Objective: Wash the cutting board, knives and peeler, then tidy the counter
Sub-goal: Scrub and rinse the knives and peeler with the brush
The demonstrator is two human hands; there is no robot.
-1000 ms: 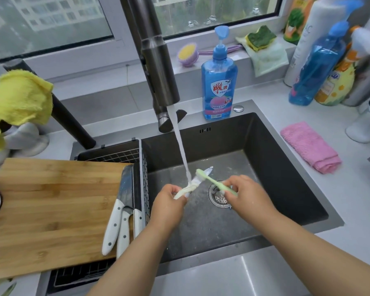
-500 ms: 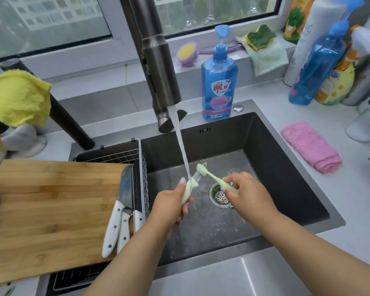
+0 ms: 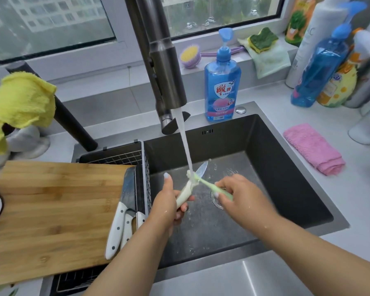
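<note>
My left hand (image 3: pixel 169 205) grips the pale handle of a small knife (image 3: pixel 199 170), its blade pointing up and away under the running water. My right hand (image 3: pixel 239 193) pinches a green toothbrush (image 3: pixel 209 184) whose head lies against the knife where the stream lands. Both are over the dark sink (image 3: pixel 286 167). The wooden cutting board (image 3: pixel 51 214) lies across the wire basket (image 3: pixel 115 157) at the left. Three white-handled knives (image 3: pixel 124 218) lie along the board's right edge.
The tap (image 3: pixel 165 71) runs above the sink. A blue soap bottle (image 3: pixel 221 86) stands behind it. A pink cloth (image 3: pixel 314 148) lies on the right counter, bottles (image 3: pixel 320 65) behind it. A yellow cloth (image 3: pixel 19 103) hangs at the left. A sponge (image 3: pixel 262 39) and round brush (image 3: pixel 189 55) sit on the sill.
My left hand tilted the small knife more upright under the stream, blade now pointing away. My right hand moved the toothbrush down along it, head now at the blade's base.
</note>
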